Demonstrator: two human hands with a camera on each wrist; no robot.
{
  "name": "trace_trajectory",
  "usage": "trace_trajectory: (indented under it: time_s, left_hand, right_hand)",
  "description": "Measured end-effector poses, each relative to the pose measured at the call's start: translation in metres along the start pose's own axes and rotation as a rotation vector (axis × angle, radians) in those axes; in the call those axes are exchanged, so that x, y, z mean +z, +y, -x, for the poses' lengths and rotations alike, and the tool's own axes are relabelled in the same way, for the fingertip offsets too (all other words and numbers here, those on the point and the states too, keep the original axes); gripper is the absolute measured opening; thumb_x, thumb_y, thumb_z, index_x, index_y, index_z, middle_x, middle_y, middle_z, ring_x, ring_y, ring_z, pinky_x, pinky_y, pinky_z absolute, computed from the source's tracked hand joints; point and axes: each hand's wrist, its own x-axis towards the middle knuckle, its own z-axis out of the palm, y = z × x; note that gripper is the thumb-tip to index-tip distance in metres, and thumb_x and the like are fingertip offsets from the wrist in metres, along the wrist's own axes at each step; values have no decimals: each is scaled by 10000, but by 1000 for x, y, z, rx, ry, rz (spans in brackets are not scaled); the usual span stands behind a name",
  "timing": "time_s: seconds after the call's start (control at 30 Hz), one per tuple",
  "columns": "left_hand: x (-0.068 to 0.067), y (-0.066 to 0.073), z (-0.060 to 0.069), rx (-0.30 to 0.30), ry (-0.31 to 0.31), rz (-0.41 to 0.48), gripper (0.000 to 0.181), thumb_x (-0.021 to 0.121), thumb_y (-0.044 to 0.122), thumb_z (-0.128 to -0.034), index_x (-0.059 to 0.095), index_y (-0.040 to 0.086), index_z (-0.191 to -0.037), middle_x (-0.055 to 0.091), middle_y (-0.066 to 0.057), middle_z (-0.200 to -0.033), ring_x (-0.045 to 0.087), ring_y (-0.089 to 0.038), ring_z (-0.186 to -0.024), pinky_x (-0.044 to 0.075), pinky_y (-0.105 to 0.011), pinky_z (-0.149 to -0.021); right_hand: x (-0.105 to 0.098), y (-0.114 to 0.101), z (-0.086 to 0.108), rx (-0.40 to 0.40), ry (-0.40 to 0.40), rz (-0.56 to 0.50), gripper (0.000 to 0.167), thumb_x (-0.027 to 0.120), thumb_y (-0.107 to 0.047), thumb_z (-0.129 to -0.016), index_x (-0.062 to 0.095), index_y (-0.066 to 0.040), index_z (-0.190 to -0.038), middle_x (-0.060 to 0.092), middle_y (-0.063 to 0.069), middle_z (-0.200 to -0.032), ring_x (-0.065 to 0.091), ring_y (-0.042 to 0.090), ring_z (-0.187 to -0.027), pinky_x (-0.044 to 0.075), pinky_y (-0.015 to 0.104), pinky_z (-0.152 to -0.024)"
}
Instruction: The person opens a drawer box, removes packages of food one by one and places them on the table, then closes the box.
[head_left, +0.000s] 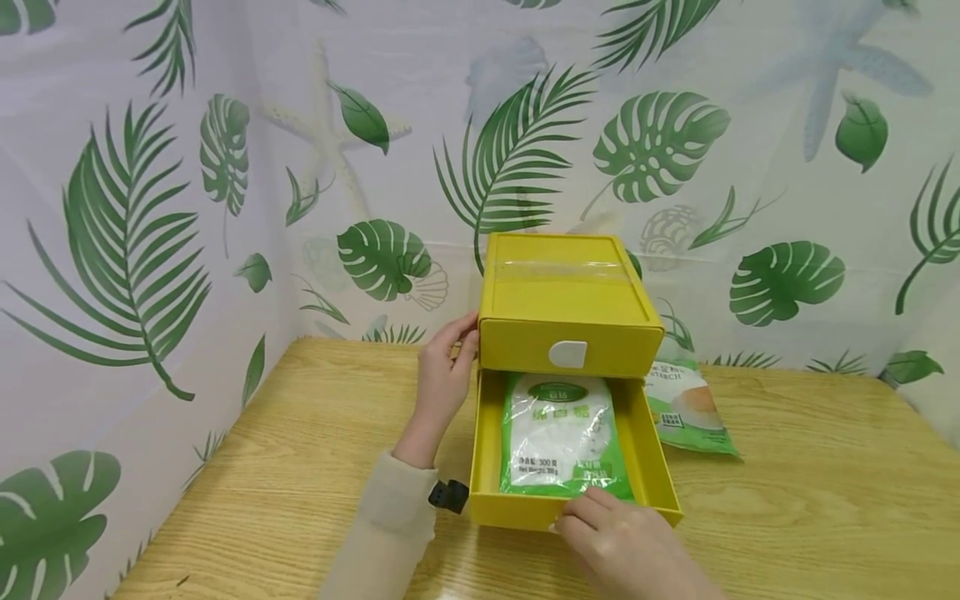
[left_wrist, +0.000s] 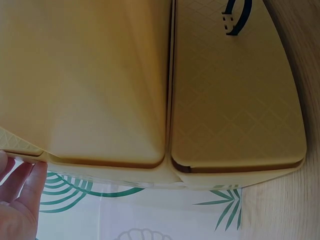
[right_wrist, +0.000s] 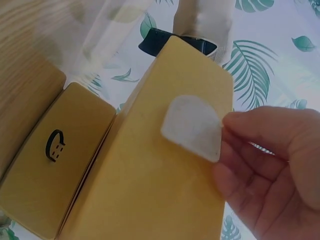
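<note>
A yellow two-drawer box [head_left: 570, 292] stands on the table, its lower drawer [head_left: 517, 511] pulled out. In that drawer lies a green and white bag [head_left: 558, 433] marked 300 g. The left hand [head_left: 442, 375] rests against the left side of the box, fingertips at its edge; the left wrist view shows this hand [left_wrist: 22, 195] at the box's edge. At the drawer's front the right hand [head_left: 622, 542] has its fingers over the rim. In the right wrist view, the right hand [right_wrist: 275, 165] pinches the front edge beside a white tab [right_wrist: 192, 127].
Another bag [head_left: 690, 408], green and white with an orange-brown picture, lies on the wooden table [head_left: 810, 483] to the right of the box. Behind the table hangs a leaf-patterned cloth [head_left: 405, 167]. A black wrist device [head_left: 450, 496] is near the left sleeve.
</note>
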Motion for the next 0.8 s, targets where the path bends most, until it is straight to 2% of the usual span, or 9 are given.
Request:
trace_trajectory:
  time_s: [0.07, 0.3, 0.5, 0.67, 0.8]
  left_hand:
    - [0, 3, 0, -6, -1, 7, 273, 490, 13, -892, 541, -78, -1144, 585, -194, -1064, 558, -276, -877, 537, -308, -669]
    - [-3, 33, 1, -20, 3, -5, 252, 471, -52, -883, 525, -142, -1112, 572, -251, -1042, 552, -323, -872, 533, -369, -675]
    - [-4, 36, 1, -25, -2, -11, 257, 467, -41, -889, 525, -133, -1121, 570, -245, -1053, 551, -320, -885, 533, -352, -683]
    - [-3, 35, 1, -26, -5, -4, 260, 466, -33, -892, 524, -130, -1126, 571, -246, -1045, 549, -323, -880, 532, -362, -686]
    - [-3, 35, 1, -32, 1, -11, 257, 467, -33, -891, 526, -129, -1123, 574, -246, -1039, 549, -321, -876, 532, -357, -686]
  right_hand:
    - [-1, 1, 0, 3, 37, -27, 473, 231, -219, -969, 630, -99, -746, 571, -39, -733, 525, 97, -662, 469, 147, -551]
    - [-9, 7, -3, 58, 133, -112, 392, 344, -269, -957, 638, -106, -756, 561, -50, -789, 537, 82, -685, 474, 117, -601]
    - [-15, 16, -1, 101, 173, -103, 378, 374, -290, -950, 640, -89, -772, 576, -35, -794, 547, 104, -703, 486, 141, -630]
    - [-14, 23, 1, 103, 210, -70, 382, 379, -297, -948, 637, -82, -765, 579, -22, -777, 548, 121, -685, 483, 150, -584]
    - [-14, 28, 3, 131, 184, -48, 393, 362, -319, -945, 635, -93, -777, 576, -30, -784, 544, 114, -681, 474, 147, -563]
